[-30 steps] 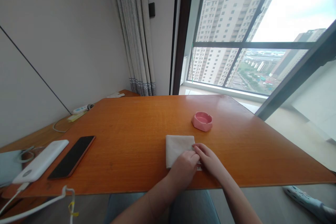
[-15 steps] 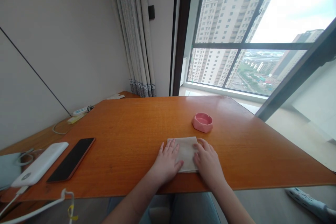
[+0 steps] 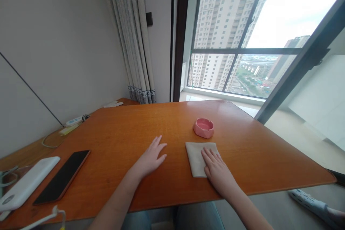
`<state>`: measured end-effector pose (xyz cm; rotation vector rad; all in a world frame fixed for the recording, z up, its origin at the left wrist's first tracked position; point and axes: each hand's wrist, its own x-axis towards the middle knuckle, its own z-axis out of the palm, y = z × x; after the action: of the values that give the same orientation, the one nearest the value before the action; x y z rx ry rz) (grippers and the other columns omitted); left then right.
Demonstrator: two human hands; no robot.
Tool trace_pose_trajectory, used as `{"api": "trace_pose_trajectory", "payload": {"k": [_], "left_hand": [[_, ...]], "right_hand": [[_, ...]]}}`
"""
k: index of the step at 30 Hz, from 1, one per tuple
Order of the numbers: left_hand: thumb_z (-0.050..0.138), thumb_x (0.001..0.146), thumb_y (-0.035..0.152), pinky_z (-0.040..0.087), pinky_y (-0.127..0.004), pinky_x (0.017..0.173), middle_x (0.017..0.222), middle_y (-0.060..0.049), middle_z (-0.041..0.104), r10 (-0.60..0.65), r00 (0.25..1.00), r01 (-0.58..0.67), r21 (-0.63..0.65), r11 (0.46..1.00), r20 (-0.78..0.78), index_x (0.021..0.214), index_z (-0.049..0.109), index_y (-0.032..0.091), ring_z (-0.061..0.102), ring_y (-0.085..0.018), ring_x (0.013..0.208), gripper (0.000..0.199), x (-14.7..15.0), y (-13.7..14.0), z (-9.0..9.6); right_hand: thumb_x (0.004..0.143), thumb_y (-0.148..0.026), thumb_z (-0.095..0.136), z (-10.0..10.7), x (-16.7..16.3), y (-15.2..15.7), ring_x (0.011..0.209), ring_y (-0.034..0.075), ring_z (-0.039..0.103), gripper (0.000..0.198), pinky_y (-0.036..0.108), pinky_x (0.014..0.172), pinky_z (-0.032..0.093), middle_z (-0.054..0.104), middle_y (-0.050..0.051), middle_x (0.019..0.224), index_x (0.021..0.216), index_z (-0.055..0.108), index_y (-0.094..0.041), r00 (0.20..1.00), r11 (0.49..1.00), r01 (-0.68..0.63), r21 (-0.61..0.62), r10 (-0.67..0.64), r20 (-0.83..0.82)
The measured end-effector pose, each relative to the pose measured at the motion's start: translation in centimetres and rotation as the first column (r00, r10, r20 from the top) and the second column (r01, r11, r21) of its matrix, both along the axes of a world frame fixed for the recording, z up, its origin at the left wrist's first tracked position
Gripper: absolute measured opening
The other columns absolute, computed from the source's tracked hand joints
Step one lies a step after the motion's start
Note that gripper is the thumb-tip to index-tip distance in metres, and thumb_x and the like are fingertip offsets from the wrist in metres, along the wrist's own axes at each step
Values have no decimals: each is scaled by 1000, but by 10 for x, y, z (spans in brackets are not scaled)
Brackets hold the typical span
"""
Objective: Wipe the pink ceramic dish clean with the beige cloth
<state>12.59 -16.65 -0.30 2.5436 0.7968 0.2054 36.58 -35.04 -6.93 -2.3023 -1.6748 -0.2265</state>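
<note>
The cream cloth [image 3: 195, 158] is laid just nearer than the pink ashtray [image 3: 203, 129], its folding seemingly done (no loose flap is seen); what is left cannot be told. It is partly covered by the right hand [image 3: 217, 169], laid flat; the left hand [image 3: 150, 158], fingers spread, is held left of the ashtray.

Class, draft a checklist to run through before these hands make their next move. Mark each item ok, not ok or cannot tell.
1. Right hand rests on the beige cloth: ok.
2. Left hand on the cloth too: not ok, it is apart from it.
3. Pink ashtray off the cloth: ok, just beyond its far edge.
4. Phone away from both hands: ok, farther left.
5. Cloth's underside smooth: cannot tell, hidden.
</note>
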Motion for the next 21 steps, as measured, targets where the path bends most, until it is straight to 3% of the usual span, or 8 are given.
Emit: {"api": "trace_pose_trajectory", "payload": {"k": [6, 9, 12, 17, 21], "left_hand": [[42, 87, 39, 21, -46, 112, 146, -13, 35, 166, 983, -159, 94, 983, -81, 131, 49, 17, 29, -27, 136, 49, -19, 32, -6], [39, 88, 38, 15, -51, 111, 149, -13, 30, 252, 959, -232, 150, 961, -131, 137, 41, 18, 25, -28, 138, 53, -20, 31, -21], [35, 90, 42, 13, -50, 112, 151, -11, 24, 235, 960, -211, 161, 964, -153, 139, 38, 20, 17, -27, 140, 54, -18, 26, -32], [25, 92, 50, 13, -48, 113, 151, -9, 26, 210, 968, -191, 140, 972, -135, 139, 40, 21, 18, -26, 140, 57, -16, 25, -34], [22, 92, 52, 14, -48, 112, 150, -9, 28, 209, 973, -194, 139, 971, -99, 138, 42, 21, 21, -26, 139, 58, -18, 29, -38]], "right_hand": [[78, -14, 37, -1, 74, -30, 131, 26, 40, 54, 49, 108, 32, 48, 7, 139, 129, 53, -19, 996, 995, 91, -43, -91, 0], [78, -15, 36, -1, 98, -38, 132, 25, 38, 54, 49, 109, 30, 47, 7, 139, 130, 53, -19, 996, 995, 67, -77, -71, -46], [80, -18, 35, 5, 101, -38, 133, 27, 37, 51, 50, 111, 28, 48, 8, 138, 128, 55, -17, 995, 999, 25, -49, -29, -96], [91, -31, 33, 33, 46, -8, 129, 25, 42, 42, 48, 111, 29, 53, 12, 132, 121, 57, -14, 979, 967, 3, 254, 49, -197], [92, -28, 36, 58, -33, 39, 124, 22, 47, 36, 46, 108, 34, 55, 10, 129, 119, 57, -19, 903, 928, -239, 285, 321, -286]]}}
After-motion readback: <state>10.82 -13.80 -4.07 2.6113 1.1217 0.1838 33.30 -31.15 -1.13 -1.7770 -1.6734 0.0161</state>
